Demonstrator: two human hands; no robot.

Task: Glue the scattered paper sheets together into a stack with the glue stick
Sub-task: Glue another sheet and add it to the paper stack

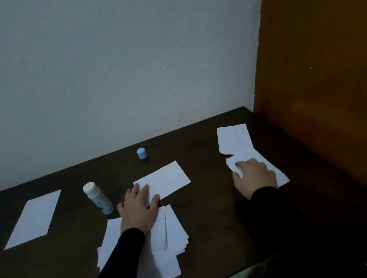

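From the head camera, a dark wooden table point(201, 141) stands in a corner, with a pale plastered wall point(101, 68) behind it and a brown wooden panel point(318, 66) at its right side. Taking the glue stick point(97, 197) as the landmark: it stands uncapped and leaning slightly, white at the top with a blue base, on the left half of the table. Its blue cap point(142, 153) sits upright beyond it and to its right, well apart, near the wall.

A single white sheet point(34, 218) lies flat to the left of the glue stick. Just right of the stick another sheet point(166, 179) lies at a slant. Nearer the person than the stick and to its right is the rough stack of sheets point(166, 239), its edges fanned and uneven.

The left hand point(139, 209) lies flat just beside the glue stick, fingers straight and spread, the palm on the stack and the fingertips reaching onto the slanted sheet; it grasps nothing.

Far to the right of the stick, the right hand point(255, 175) rests palm down on a loose sheet point(272, 165), fingers relaxed, though in the dim light I cannot tell whether any finger hooks the paper's edge. Beyond that one, a further sheet point(234, 138) touches or overlaps it.
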